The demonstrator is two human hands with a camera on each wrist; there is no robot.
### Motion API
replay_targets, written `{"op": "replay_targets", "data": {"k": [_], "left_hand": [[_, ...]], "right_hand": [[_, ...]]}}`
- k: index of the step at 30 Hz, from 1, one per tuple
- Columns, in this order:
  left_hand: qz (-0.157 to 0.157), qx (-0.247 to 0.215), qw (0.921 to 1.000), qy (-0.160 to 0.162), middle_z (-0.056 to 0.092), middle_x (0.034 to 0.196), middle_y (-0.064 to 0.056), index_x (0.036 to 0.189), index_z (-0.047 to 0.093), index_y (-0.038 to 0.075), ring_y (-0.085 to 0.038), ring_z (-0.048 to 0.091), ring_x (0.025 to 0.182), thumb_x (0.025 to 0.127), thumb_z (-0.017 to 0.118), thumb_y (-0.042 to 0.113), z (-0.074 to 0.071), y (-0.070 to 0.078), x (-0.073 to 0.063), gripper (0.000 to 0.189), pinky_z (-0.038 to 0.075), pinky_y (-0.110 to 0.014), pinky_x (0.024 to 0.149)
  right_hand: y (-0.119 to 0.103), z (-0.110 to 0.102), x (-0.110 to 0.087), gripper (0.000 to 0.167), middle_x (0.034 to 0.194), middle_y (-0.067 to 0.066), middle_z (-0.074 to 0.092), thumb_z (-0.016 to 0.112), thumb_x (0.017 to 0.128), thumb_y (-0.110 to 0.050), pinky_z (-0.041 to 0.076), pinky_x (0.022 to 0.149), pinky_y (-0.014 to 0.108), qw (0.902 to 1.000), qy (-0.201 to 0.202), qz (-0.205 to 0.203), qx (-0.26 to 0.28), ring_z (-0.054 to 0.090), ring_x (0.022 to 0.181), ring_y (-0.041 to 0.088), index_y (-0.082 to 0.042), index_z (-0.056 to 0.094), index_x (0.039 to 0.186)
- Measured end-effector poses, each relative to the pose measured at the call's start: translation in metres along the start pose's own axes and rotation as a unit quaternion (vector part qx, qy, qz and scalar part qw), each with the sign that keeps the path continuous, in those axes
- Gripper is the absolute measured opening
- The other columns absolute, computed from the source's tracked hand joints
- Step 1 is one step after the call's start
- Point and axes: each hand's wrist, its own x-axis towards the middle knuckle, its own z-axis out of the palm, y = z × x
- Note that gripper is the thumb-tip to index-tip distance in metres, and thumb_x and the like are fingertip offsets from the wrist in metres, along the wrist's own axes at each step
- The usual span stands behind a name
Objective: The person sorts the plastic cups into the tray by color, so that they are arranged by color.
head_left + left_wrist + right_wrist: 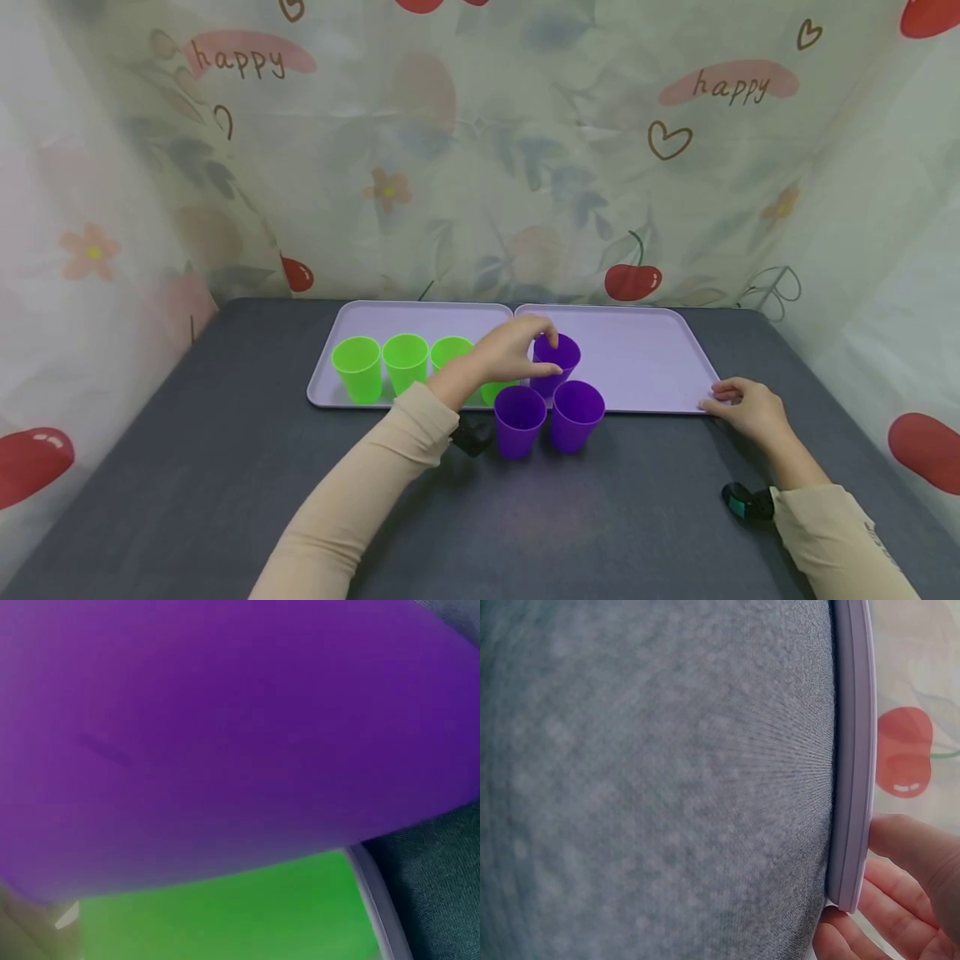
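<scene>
My left hand (pixel 513 348) reaches across to a purple cup (pixel 564 358) at the left end of the right lavender tray (pixel 637 354). Thumb and fingers curve around its upper part, holding it upright. Two more purple cups, one left (pixel 519 425) and one right (pixel 576 421), stand on the table just in front of the trays. In the left wrist view a purple cup (pixel 240 735) fills most of the picture, hiding the left fingers. My right hand (pixel 750 408) grips the right tray's near right corner, with the thumb (pixel 911 840) at the rim and fingers lower down.
The left lavender tray (pixel 322 392) holds several green cups in a row, including one at its left end (pixel 360 371); my left forearm (pixel 375 492) partly covers the row. Both trays lie side by side on the dark table (pixel 600 525), before a patterned curtain (pixel 480 167).
</scene>
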Motion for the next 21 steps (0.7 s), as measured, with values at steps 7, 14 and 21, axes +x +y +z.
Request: {"op": "replay_targets", "data": {"k": [7,14,21], "left_hand": [[0.002,0.027,0.9996,-0.008,0.062,0.109,-0.007,0.106,0.056,0.008,-0.018,0.057,0.104,0.081,0.072,0.031,0.0057,0.0003,0.0001,0.038,0.045,-0.032,0.092],[-0.018,0.033,0.9993,-0.009,0.063,0.118,-0.008,0.115,0.056,0.006,-0.021,0.057,0.114,0.08,0.072,0.034,0.0039,-0.0005,-0.0011,0.047,0.043,-0.034,0.098],[-0.028,0.013,0.9995,-0.001,0.061,0.121,-0.008,0.117,0.056,0.007,-0.023,0.055,0.118,0.08,0.072,0.035,-0.0033,-0.001,-0.004,0.049,0.041,-0.034,0.102]], "right_hand": [[0.0016,0.0,0.0006,0.051,0.108,0.029,0.062,0.066,0.086,-0.032,0.042,0.081,0.052,1.0,-0.005,0.005,-0.001,0.054,0.099,0.043,0.011,0.056,0.111],[0.0013,0.0004,0.0006,0.049,0.107,0.029,0.063,0.066,0.085,-0.031,0.042,0.08,0.051,1.0,0.002,-0.002,-0.004,0.055,0.099,0.043,0.011,0.057,0.11],[-0.0003,0.0002,0.0005,0.048,0.107,0.029,0.064,0.066,0.085,-0.03,0.042,0.081,0.052,1.0,0.005,-0.007,-0.005,0.054,0.099,0.044,0.011,0.057,0.109]]}}
